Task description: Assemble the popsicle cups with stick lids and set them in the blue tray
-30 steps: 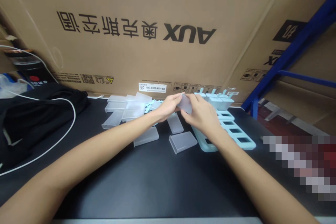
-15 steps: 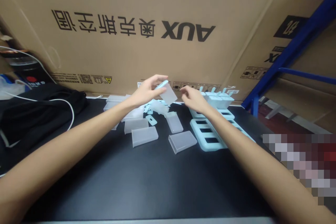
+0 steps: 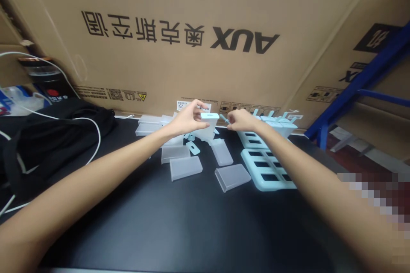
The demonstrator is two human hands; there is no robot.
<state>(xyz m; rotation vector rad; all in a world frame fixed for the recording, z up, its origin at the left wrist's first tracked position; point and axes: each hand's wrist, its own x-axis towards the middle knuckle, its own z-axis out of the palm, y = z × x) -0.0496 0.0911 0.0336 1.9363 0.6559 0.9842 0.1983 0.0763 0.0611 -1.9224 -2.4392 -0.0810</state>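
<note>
Between the thumb and fingers of my left hand (image 3: 191,119) is a translucent popsicle mold (image 3: 208,130), upright, with a light-blue slotted lid (image 3: 209,116) on top. Just to its right, my right hand (image 3: 238,120) pinches a light-blue popsicle stick (image 3: 224,118), its tip pointing left toward the lid but apart from it. A loose lid (image 3: 192,148) lies on the table below the left hand. Around it lie several translucent molds, among them one mold (image 3: 186,168) in front and another mold (image 3: 232,177) to the right.
A light-blue mold rack (image 3: 253,153) with rectangular openings lies on the right. Behind it stand several lidded molds (image 3: 283,128) with sticks. A large cardboard box (image 3: 179,68) backs the black table (image 3: 173,226). A black bag (image 3: 64,132) and white cable (image 3: 96,128) are on the left.
The mold in my left hand has turned from tilted to upright, lid upward, and sits lower. My right hand now shows a stick in its fingers. The camera view has shifted left.
</note>
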